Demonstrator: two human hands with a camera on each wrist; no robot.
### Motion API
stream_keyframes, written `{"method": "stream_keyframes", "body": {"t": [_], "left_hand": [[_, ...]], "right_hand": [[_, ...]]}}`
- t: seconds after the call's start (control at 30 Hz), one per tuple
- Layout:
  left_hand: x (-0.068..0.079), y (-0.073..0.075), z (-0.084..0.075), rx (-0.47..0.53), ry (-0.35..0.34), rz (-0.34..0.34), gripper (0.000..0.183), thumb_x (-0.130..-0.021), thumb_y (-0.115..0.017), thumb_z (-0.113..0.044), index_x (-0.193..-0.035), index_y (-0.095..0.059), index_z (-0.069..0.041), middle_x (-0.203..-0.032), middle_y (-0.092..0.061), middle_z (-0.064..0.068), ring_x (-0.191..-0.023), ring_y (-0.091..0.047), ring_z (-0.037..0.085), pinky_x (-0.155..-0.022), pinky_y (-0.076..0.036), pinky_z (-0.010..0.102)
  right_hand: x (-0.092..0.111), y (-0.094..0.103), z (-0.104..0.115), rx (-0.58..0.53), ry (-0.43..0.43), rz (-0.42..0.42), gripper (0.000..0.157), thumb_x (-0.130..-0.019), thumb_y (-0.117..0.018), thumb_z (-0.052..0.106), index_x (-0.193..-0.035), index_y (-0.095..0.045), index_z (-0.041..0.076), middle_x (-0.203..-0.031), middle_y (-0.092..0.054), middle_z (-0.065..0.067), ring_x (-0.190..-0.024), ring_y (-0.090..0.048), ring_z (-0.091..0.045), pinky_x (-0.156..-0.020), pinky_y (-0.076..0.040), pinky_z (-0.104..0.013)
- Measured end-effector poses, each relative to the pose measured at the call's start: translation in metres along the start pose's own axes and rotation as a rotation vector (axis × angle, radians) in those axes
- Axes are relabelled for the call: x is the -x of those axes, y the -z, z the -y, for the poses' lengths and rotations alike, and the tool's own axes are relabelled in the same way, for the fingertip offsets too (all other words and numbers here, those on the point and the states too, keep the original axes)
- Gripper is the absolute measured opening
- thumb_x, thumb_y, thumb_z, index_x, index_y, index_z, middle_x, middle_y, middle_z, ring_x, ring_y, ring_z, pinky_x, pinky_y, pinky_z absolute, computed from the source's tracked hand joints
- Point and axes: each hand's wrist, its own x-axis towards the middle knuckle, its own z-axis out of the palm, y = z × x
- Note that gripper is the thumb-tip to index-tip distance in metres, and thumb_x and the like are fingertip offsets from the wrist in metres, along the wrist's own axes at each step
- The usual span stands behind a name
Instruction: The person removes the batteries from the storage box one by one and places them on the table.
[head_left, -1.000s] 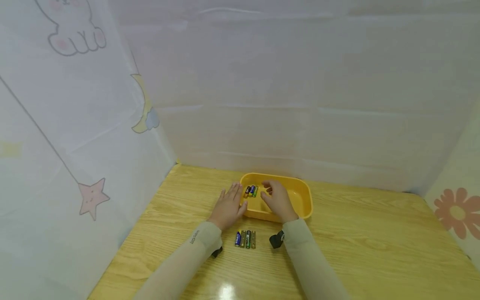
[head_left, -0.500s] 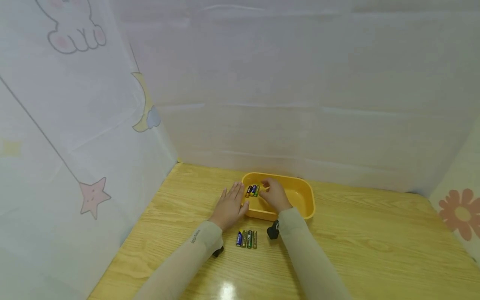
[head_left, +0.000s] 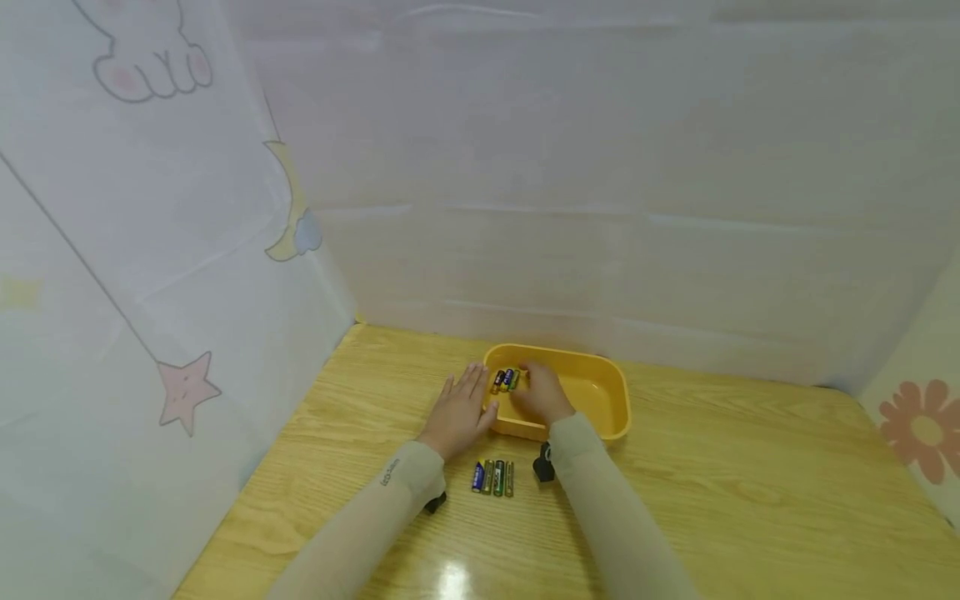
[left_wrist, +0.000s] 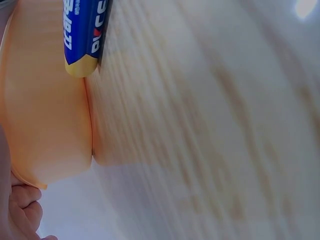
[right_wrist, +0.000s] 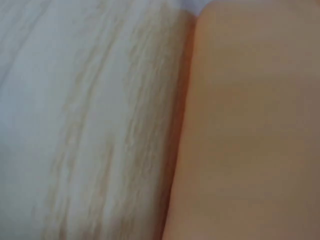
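Wood-grain surface, yellowish, backed by a creased, pale backdrop. Left hand: fingers extended and clasping nothing, laid along the left end of a yellow tray, thumb toward its near corner. Right hand: over the tray's left half, fingers bent and close beside a green battery; whether they pinch it cannot be told. Next to that battery inside the tray, toward its left end: one blue battery and one dark battery, the three lying side by side. On the surface in front of the tray, between the forearms: a row of four, left to right, comprising a blue-and-yellow battery, a gold battery, a green-and-black battery and a second gold-toned battery. Sleeves, two, beige: left sleeve lettered near the cuff, right sleeve plain. Backdrop prints: pink star, yellow moon with blue cloud, red flower at far right.
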Motion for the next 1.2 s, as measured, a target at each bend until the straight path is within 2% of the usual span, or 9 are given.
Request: {"method": "stream_keyframes", "body": {"t": [0.13,0.33,0.53,0.67,0.9,1.2], "left_hand": [[0.0004,0.0000,0.0007,0.004,-0.012,-0.015,0.066,-0.109,-0.034,-0.043,-0.159,-0.027,-0.001,-0.165,-0.026,0.015,-0.154,-0.018,0.027,-0.122,-0.020,0.056],[0.0008,-0.0010,0.0011,-0.003,-0.022,-0.017,0.066,-0.109,-0.035,-0.042,-0.158,-0.029,0.001,-0.164,-0.029,0.017,-0.154,-0.020,0.029,-0.122,-0.021,0.057],[0.0004,0.0046,-0.0013,-0.006,-0.007,0.002,0.067,-0.109,-0.030,-0.044,-0.159,-0.027,0.000,-0.165,-0.025,0.016,-0.154,-0.018,0.029,-0.122,-0.020,0.056],[0.0008,0.0067,-0.0025,-0.016,-0.002,0.019,0.067,-0.109,-0.029,-0.045,-0.159,-0.026,0.000,-0.166,-0.023,0.015,-0.154,-0.017,0.028,-0.123,-0.019,0.055],[0.0002,0.0065,-0.0021,0.007,0.012,0.018,0.065,-0.109,-0.035,-0.042,-0.160,-0.025,-0.001,-0.166,-0.022,0.014,-0.155,-0.016,0.027,-0.123,-0.017,0.054],[0.0005,0.0028,-0.0020,0.013,0.012,0.006,0.066,-0.109,-0.036,-0.042,-0.160,-0.026,-0.001,-0.166,-0.023,0.013,-0.155,-0.016,0.027,-0.123,-0.018,0.055]], "right_hand": [[-0.0011,-0.0012,-0.0005,0.063,-0.003,0.028,0.060,-0.088,-0.070,0.009,-0.142,-0.051,-0.007,-0.141,-0.054,-0.028,-0.133,-0.047,-0.046,-0.112,-0.038,-0.058],[-0.0014,-0.0023,-0.0040,0.100,-0.006,0.050,0.062,-0.090,-0.071,0.013,-0.145,-0.049,-0.005,-0.144,-0.050,-0.031,-0.136,-0.043,-0.050,-0.113,-0.035,-0.061],[-0.0045,-0.0033,-0.0072,0.138,0.027,0.040,0.063,-0.087,-0.076,0.018,-0.141,-0.053,-0.005,-0.143,-0.047,-0.032,-0.134,-0.042,-0.052,-0.111,-0.037,-0.062],[-0.0068,-0.0047,-0.0091,0.144,0.018,0.034,0.060,-0.086,-0.078,0.019,-0.136,-0.055,-0.004,-0.140,-0.049,-0.030,-0.131,-0.045,-0.050,-0.110,-0.039,-0.060],[-0.0056,-0.0045,-0.0066,0.152,0.015,0.018,0.050,-0.088,-0.078,0.019,-0.127,-0.058,-0.004,-0.132,-0.053,-0.028,-0.125,-0.049,-0.048,-0.106,-0.042,-0.058],[-0.0008,-0.0016,-0.0039,0.154,0.003,0.023,0.047,-0.089,-0.077,0.016,-0.124,-0.057,-0.008,-0.124,-0.056,-0.025,-0.118,-0.051,-0.043,-0.104,-0.044,-0.054]]}}
